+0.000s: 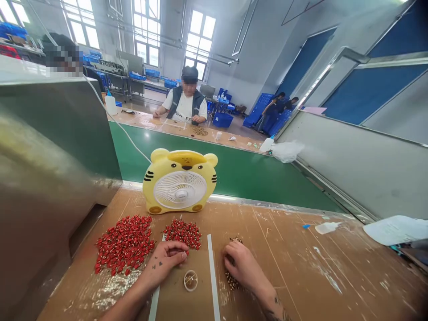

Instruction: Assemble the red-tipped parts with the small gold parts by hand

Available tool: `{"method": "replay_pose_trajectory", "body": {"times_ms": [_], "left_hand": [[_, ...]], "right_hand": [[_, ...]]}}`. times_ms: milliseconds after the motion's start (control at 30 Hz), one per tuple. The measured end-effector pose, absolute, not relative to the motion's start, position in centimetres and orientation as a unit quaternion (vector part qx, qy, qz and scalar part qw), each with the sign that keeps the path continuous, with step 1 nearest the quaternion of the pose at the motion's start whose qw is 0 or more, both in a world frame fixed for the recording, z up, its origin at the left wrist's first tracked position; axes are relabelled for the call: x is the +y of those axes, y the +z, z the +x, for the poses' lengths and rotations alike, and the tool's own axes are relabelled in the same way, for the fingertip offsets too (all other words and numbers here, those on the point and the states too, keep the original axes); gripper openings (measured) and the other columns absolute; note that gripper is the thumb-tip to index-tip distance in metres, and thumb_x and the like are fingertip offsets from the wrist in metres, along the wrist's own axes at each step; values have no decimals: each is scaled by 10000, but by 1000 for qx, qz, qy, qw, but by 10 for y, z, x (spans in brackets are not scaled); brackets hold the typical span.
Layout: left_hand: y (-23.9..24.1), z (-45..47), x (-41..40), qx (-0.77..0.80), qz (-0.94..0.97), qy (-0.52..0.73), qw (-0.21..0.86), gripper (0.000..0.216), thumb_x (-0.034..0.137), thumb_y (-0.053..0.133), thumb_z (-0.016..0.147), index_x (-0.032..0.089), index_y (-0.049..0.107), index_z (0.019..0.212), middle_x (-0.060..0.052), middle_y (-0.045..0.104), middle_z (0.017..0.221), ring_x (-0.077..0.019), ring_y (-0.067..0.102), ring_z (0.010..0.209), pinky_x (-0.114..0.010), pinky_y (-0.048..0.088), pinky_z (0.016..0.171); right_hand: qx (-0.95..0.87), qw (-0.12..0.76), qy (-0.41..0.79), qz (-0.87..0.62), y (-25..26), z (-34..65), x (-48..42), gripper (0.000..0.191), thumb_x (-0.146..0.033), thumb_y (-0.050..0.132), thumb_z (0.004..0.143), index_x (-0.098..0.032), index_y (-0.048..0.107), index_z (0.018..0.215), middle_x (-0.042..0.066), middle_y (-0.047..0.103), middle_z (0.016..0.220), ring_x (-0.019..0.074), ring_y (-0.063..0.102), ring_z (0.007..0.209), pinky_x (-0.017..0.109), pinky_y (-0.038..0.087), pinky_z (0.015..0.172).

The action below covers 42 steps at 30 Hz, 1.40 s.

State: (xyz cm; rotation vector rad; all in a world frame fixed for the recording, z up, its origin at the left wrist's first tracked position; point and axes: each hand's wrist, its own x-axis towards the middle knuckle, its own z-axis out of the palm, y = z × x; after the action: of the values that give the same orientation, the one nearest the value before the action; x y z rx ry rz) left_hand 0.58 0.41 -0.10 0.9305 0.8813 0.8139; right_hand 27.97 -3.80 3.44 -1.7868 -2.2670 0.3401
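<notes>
My left hand [170, 257] is closed in a pinch on a small red piece [186, 253], just in front of the smaller pile of red pieces [183, 234]. To its left lies a larger heap of red pieces [123, 244] with gold-coloured ends. My right hand [240, 259] rests over a pile of small gold and dark pieces [231, 281]. Its fingers curl down into them, and the fingertips are hidden. Between both hands stands a small round cup [190, 281] with thin light-coloured bits inside, flanked by two white strips [213, 276] on the brown table.
A yellow tiger-faced fan [180, 183] stands at the table's back edge, before a green belt [254, 183]. A metal housing [60, 169] bounds the left side. A squeeze bottle [327, 228] lies at right. Across the belt sits a co-worker [183, 100].
</notes>
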Motion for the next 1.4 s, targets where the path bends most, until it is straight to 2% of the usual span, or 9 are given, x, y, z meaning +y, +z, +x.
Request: {"method": "replay_pose_trajectory", "body": {"times_ms": [100,233,400,533,700,933,1233,1400], "left_hand": [[-4,7,3,399,422,374,723,350,374,834,634,114,730,844,-43,698,686,-147,619,637,-244,497,621],[-6,9,3,406,435,387,705,329,380,830,629,124,737,813,-46,704,692,-155,625,633,-243,500,611],[3,5,1,415,496,404,647,249,333,768,697,137,761,851,-75,734,789,-187,655,709,-262,513,670],[9,4,-1,409,549,426,591,150,264,706,752,154,776,827,-94,740,900,-210,668,826,-274,521,753],[8,6,-2,406,564,438,570,133,231,681,779,159,776,840,-89,729,873,-196,672,800,-261,529,734],[10,5,-5,405,596,445,532,122,194,673,782,163,775,841,-98,734,885,-206,684,830,-264,540,739],[14,3,-3,402,650,442,470,160,168,632,800,183,783,849,-87,754,864,-200,694,824,-284,546,770],[14,3,-3,418,660,432,450,186,153,613,794,188,788,846,-83,753,844,-192,693,773,-272,544,712]], "right_hand": [[-750,213,137,-611,40,269,-38,190,-33,558,795,-178,680,792,23,663,739,183,602,717,273,450,668],[-733,349,217,-541,45,239,-33,144,-141,616,857,-209,742,835,26,723,780,171,649,745,270,489,709],[-686,433,280,-514,36,202,-27,128,-200,651,857,-222,777,872,56,748,861,190,686,817,293,539,757],[-666,445,308,-514,28,188,-25,124,-240,640,866,-209,758,848,69,735,865,201,680,822,315,550,753],[-647,434,326,-535,26,182,-27,71,-233,653,831,-193,706,804,52,724,812,195,669,763,292,544,716],[-669,417,277,-549,34,177,-30,85,-205,626,822,-199,687,764,26,711,760,182,656,713,270,504,682],[-695,409,253,-535,35,175,-32,122,-166,582,846,-203,679,782,26,701,779,180,654,737,270,501,685],[-719,399,222,-524,30,174,-34,141,-159,549,875,-211,665,815,42,691,814,198,645,797,292,498,718]]}}
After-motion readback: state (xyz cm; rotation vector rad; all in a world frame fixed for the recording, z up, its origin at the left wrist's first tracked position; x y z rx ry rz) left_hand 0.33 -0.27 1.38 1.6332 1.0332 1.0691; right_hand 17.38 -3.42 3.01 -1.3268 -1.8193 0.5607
